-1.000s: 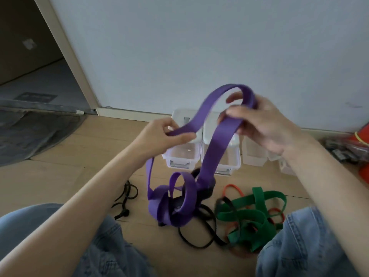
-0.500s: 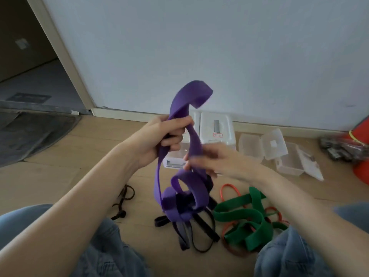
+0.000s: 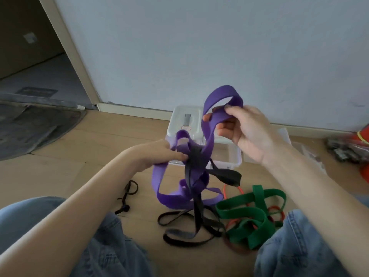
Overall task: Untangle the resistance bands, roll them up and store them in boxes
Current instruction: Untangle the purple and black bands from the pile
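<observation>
At the far left of the frame a dark mat (image 3: 30,126) lies on the wooden floor (image 3: 89,140). One thin black cord (image 3: 127,194) sits left of centre. The left hand (image 3: 159,152) reaches in from the lower left, fingers curled, pinching the one purple band (image 3: 159,182) where one black band (image 3: 191,172) crosses it; half a second ago this hand gripped the purple band higher up. Both bands trail to the floor. Behind them stand clear plastic boxes (image 3: 185,118); two are plain, others are hidden. The right hand (image 3: 245,130), raised at centre right, holds the purple band's top loop between thumb and curled fingers; earlier it was lower, at the knot. At lower right lie one green band (image 3: 249,212) and one red band (image 3: 231,192), tangled together.
</observation>
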Available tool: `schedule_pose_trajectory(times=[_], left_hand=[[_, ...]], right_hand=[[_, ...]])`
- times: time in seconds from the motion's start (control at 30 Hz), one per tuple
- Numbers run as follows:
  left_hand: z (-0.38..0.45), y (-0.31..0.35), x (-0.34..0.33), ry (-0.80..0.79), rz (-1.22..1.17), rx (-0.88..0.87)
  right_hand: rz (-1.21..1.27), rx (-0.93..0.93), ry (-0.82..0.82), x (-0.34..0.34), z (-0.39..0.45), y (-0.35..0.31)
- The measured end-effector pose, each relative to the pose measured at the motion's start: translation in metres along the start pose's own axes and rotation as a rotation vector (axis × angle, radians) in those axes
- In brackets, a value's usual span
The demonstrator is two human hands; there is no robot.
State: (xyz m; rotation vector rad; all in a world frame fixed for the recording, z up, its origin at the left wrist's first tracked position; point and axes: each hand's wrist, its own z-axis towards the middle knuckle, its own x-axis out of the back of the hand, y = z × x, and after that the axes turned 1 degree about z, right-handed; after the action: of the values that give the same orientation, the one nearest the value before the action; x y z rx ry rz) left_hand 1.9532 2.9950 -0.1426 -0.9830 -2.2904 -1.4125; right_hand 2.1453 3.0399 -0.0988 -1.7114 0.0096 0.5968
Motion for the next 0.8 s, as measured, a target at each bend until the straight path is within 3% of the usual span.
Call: schedule_pose_trajectory(times=[0.1,0.17,0.23,0.3,0.37,0.43,0.5,0.6,0.7,0.8], left_hand=[[-0.002,0.001,-0.013,-0.252,-0.113,-0.117],[0.003,0.000,-0.020,-0.274,-0.155,-0.153],[0.009,-0.001,-0.027,-0.221,-0.205,-0.170],[0.012,0.000,-0.037,-0.055,-0.200,-0.192],[0.015,0.004,-0.048,0.125,-0.147,-0.328],[0.018,0.006,-0.052,0.186,-0.094,-0.422],[0.020,0.006,-0.042,0.219,-0.051,-0.399],[0.014,0.003,-0.015,0.420,0.120,-0.275],[0.002,0.003,0.006,0.551,0.361,-0.252],[-0.004,0.008,0.013,0.585,0.323,-0.251]], right_hand=[[0.110,0.023,-0.051,-0.009,-0.003,-0.003],[0.264,0.037,-0.075,-0.009,-0.002,-0.012],[0.360,0.059,-0.097,-0.005,-0.002,-0.019],[0.356,0.076,-0.105,-0.004,-0.003,-0.018],[0.322,0.067,-0.085,-0.006,-0.003,-0.014],[0.282,0.064,-0.040,-0.004,-0.001,-0.012],[0.135,0.086,0.043,0.005,0.002,-0.014],[-0.295,0.063,0.202,0.023,0.006,-0.018],[-0.435,-0.157,0.104,0.036,0.003,-0.014],[-0.643,-0.233,-0.068,0.033,-0.005,0.002]])
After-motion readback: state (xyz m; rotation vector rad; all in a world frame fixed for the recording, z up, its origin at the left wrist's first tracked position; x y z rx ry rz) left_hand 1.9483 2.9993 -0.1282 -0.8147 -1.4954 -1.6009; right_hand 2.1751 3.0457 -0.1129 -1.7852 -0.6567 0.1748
